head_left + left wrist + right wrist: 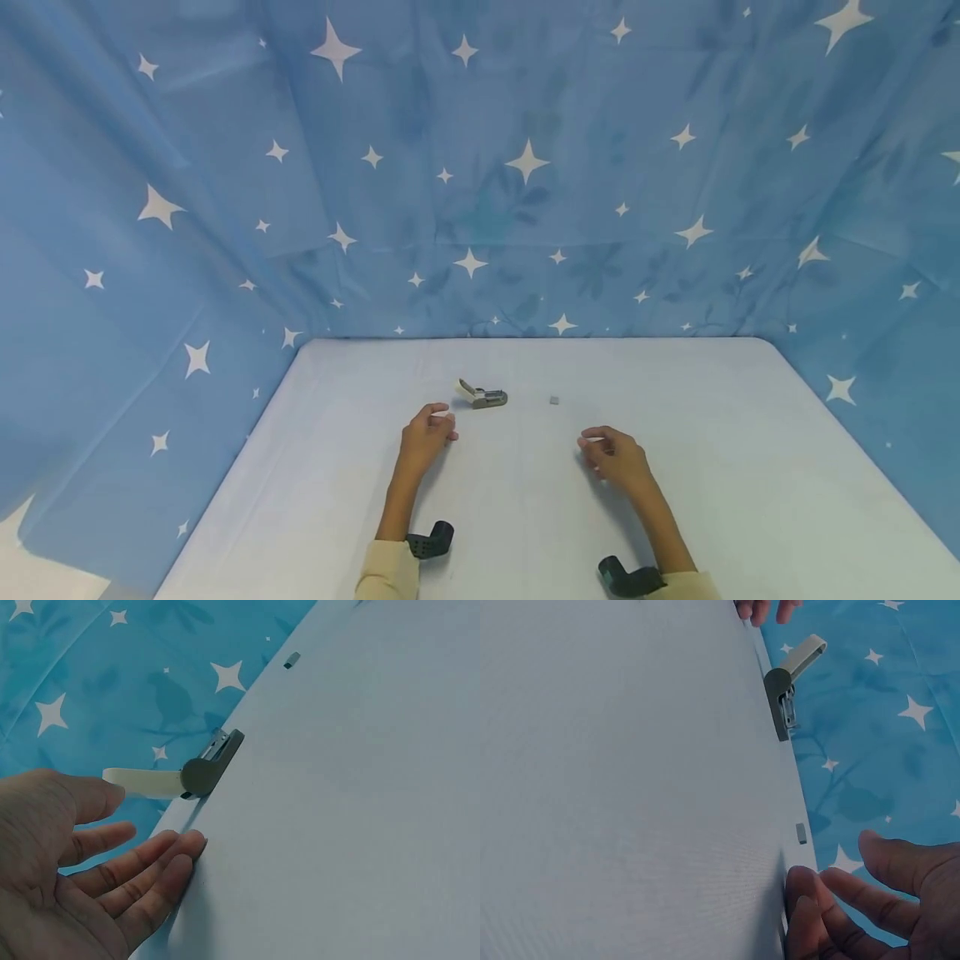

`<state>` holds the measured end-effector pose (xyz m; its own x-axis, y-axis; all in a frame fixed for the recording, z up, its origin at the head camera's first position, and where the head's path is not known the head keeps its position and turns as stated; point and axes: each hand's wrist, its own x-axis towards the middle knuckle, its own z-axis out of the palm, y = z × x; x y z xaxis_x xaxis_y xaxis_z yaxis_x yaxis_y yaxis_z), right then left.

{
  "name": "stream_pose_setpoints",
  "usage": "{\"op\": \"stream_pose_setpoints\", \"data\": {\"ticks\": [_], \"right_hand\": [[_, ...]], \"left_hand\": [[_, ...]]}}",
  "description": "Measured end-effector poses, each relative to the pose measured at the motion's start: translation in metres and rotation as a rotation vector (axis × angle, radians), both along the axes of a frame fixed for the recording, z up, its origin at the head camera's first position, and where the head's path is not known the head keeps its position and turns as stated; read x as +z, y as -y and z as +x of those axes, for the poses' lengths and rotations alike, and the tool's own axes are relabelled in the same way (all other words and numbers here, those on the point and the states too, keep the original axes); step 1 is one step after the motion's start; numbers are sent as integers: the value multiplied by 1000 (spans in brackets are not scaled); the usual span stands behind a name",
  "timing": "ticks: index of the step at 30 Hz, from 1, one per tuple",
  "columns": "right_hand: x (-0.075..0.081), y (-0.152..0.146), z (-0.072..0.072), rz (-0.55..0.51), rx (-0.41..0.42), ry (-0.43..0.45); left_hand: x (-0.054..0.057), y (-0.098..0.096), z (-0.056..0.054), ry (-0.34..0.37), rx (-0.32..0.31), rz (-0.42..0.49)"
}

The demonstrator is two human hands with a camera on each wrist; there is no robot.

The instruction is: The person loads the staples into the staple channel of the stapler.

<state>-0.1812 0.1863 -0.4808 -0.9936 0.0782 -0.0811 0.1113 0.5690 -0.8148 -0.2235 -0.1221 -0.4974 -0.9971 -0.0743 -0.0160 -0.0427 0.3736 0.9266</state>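
A small stapler (491,399) lies on the white table with its cream top arm swung up and back, baring the metal staple channel. My left hand (426,437) hovers just left of it, fingers relaxed and holding nothing. In the left wrist view the cream arm (146,782) overlaps the thumb tip. To the right of the stapler lies a small grey block (554,400), which looks like a short strip of staples. Nearest to that block is my right hand (617,457), its fingers loosely bent with nothing between them.
The white table (517,517) reaches back to a blue curtain (480,192) with white stars, which also hangs along both sides. A dark camera mount sits on the left wrist (431,542) and another on the right wrist (628,577).
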Motion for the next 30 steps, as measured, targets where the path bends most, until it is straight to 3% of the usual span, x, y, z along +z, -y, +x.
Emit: {"op": "stream_pose_setpoints", "data": {"ticks": [6, 13, 15, 17, 20, 22, 26, 30], "right_hand": [[-2, 1, 0, -12, -2, 20], [-4, 2, 1, -4, -2, 29], [-5, 1, 2, 2, -6, 26], [-6, 1, 3, 8, -7, 19], [-8, 2, 6, 10, -13, 21], [-9, 3, 7, 10, -6, 16], [-10, 5, 5, 21, 2, 10], [-11, 5, 2, 38, -2, 10]], "left_hand": [[0, -7, -9, 1, -10, 75], [2, -19, -21, 14, -12, 67], [2, -24, -23, 21, -13, 105], [14, -29, -18, 24, -21, 147], [20, -31, -14, 14, -46, 236], [19, -31, -15, 2, -63, 272], [-3, -30, -33, -7, -70, 319], [-7, -34, -41, -15, -37, 306]]}}
